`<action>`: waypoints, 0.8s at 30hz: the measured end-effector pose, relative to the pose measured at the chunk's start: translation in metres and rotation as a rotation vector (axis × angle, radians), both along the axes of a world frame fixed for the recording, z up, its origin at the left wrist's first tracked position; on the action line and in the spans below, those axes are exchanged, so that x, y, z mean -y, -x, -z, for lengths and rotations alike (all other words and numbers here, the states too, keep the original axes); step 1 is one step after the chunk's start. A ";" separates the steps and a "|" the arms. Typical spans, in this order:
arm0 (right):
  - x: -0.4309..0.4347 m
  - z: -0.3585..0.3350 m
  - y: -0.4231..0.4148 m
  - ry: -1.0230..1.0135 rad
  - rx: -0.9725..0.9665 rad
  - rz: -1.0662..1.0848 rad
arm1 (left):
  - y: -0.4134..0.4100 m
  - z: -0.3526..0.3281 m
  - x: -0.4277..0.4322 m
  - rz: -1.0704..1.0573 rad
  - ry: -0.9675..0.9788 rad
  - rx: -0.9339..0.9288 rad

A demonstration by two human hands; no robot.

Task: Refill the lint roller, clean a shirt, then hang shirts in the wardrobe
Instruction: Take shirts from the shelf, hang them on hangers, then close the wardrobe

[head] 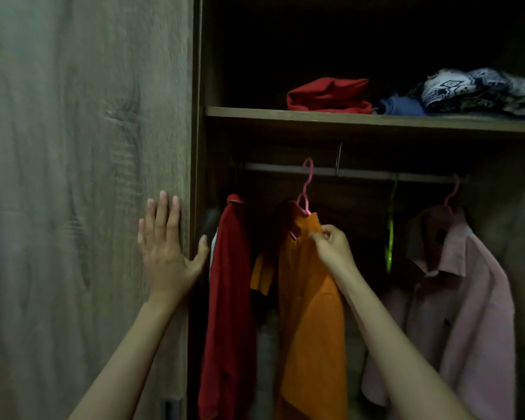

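Two hands [164, 253] [331, 247], door edge [191, 147], orange shirt [309, 313] pinched

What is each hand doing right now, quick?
Left hand: open, flat against the wardrobe door.
Right hand: closed, pinching the orange shirt near its collar.

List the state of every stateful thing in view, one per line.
wardrobe door: open, left hand flat against it
orange shirt: on pink hanger, hook at rail, seating unclear; right hand pinches its collar
red shirt: hanging
pink shirt: hanging on rail
green hanger: empty, on rail
red garment: folded on shelf
patterned cloth: crumpled on shelf
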State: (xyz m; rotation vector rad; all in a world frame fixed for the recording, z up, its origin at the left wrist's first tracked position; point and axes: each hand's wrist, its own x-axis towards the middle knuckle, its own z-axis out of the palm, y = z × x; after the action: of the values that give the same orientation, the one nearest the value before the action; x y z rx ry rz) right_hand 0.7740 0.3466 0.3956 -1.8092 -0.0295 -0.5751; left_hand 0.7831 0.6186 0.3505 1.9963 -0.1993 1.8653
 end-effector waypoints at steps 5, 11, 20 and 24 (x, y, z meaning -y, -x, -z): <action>-0.012 -0.023 -0.044 -0.041 -0.033 0.053 | -0.002 0.001 0.000 0.009 -0.004 0.034; -0.012 -0.020 -0.076 -0.055 -0.070 0.096 | -0.003 0.002 0.000 0.015 -0.007 0.050; -0.009 0.036 -0.053 -0.005 0.059 0.068 | -0.002 0.002 0.001 0.010 -0.002 0.045; -0.020 0.048 -0.045 -0.020 0.117 0.010 | -0.001 0.001 0.001 0.026 0.002 0.043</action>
State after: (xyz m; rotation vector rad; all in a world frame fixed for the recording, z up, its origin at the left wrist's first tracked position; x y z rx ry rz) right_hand 0.8186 0.3670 0.3474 -1.7549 -0.0940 -0.6855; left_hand 0.7840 0.6172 0.3490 1.9445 -0.2343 1.8924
